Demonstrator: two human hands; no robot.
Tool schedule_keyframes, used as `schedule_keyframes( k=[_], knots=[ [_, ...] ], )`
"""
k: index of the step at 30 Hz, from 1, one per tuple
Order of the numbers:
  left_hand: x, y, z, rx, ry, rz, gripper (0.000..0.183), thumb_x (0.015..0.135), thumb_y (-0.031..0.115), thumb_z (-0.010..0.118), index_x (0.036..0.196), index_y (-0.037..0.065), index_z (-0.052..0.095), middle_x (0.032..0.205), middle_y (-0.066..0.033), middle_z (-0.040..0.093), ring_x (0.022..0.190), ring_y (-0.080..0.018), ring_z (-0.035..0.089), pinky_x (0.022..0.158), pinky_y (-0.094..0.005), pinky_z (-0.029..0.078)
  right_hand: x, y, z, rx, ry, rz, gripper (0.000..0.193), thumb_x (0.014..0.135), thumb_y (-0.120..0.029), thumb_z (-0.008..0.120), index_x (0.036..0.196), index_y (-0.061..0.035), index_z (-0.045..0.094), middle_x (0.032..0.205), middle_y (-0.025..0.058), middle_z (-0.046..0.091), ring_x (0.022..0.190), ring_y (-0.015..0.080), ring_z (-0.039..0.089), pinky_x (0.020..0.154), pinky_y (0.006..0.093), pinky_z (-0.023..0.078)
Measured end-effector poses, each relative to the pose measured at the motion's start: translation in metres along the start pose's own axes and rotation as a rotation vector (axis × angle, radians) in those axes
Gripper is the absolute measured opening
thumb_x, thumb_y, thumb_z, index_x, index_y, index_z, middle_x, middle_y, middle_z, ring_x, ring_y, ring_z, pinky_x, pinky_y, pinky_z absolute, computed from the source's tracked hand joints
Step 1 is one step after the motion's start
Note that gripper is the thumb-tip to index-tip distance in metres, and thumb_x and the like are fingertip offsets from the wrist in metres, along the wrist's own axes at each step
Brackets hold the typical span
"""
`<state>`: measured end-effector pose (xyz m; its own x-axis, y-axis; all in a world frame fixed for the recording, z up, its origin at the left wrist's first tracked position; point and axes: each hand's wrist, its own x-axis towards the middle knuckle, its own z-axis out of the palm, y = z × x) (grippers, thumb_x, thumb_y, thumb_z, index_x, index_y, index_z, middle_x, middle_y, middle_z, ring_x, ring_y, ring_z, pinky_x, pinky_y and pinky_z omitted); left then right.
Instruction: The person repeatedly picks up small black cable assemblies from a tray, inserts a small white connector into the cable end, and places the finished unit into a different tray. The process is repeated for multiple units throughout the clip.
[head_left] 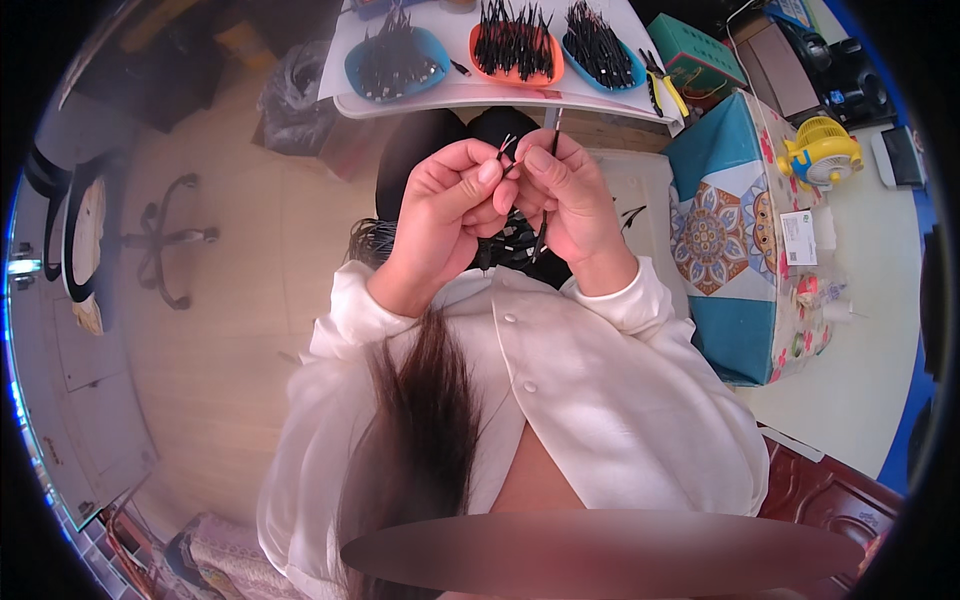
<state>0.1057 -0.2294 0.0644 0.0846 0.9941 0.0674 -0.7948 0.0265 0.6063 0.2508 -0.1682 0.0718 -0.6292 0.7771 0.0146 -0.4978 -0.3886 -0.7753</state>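
Both my hands are raised close together above my lap, fingertips almost meeting. My left hand (450, 200) is closed, pinching between thumb and forefinger a short black cable whose thin bare wire ends (506, 146) stick up past the thumb. My right hand (573, 195) is closed too, its thumb and forefinger pinching at a thin reddish wire by the left fingertips. A black cable (541, 243) runs through the right hand, showing above and below it. Whether the two hands hold one cable or two, I cannot tell. Under them, a heap of black cables (512, 240) lies on my lap.
A white table (440, 104) ahead carries a blue bowl (352, 80), an orange bowl (556, 72) and another blue bowl (637, 78), all full of black cables. Yellow-handled pliers (672, 92) lie at its right. A yellow fan (822, 152) stands beyond a cloth-covered box (715, 330).
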Motion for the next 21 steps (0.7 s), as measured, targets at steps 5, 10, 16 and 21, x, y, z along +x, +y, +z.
schedule_keyframes(
  k=[5,10,16,21],
  knots=[
    [0.002,-0.002,-0.001,-0.066,-0.031,-0.029,0.013,0.099,0.011,0.049,0.094,0.001,0.057,0.068,-0.0018,0.051,0.048,-0.0023,0.026,0.044,-0.018,0.022,-0.001,0.001,0.0,-0.064,0.031,-0.056,0.015,0.09,-0.015,0.066,0.097,-0.0028,0.062,0.07,-0.0029,0.057,0.052,0.0026,0.039,0.047,0.0188,0.028],
    [-0.001,-0.002,-0.003,0.092,-0.007,0.046,0.013,0.098,0.01,0.052,0.095,-0.001,0.059,0.071,-0.0064,0.058,0.049,-0.0025,0.029,0.044,-0.018,0.023,0.0,-0.005,0.002,-0.21,0.013,-0.03,0.019,0.09,-0.016,0.066,0.102,-0.0017,0.062,0.075,-0.001,0.06,0.054,0.0025,0.041,0.049,0.0187,0.03],
    [-0.001,-0.002,-0.006,0.07,-0.044,0.041,0.011,0.095,0.005,0.055,0.096,-0.002,0.063,0.074,-0.0111,0.065,0.05,-0.0033,0.036,0.044,-0.019,0.025,-0.003,-0.012,0.006,-0.324,-0.006,-0.102,0.016,0.09,-0.013,0.066,0.097,0.0004,0.063,0.078,0.0012,0.062,0.063,0.0066,0.053,0.059,0.0199,0.043],
    [0.003,-0.002,-0.006,0.923,-0.05,0.533,0.01,0.09,0.002,0.062,0.096,-0.004,0.066,0.075,-0.008,0.067,0.057,-0.0077,0.053,0.051,-0.0226,0.041,-0.001,-0.017,0.002,-0.367,0.0,-0.073,0.014,0.091,-0.014,0.065,0.094,-0.0006,0.061,0.075,0.0008,0.06,0.059,0.0068,0.051,0.057,0.0202,0.043]
  ],
)
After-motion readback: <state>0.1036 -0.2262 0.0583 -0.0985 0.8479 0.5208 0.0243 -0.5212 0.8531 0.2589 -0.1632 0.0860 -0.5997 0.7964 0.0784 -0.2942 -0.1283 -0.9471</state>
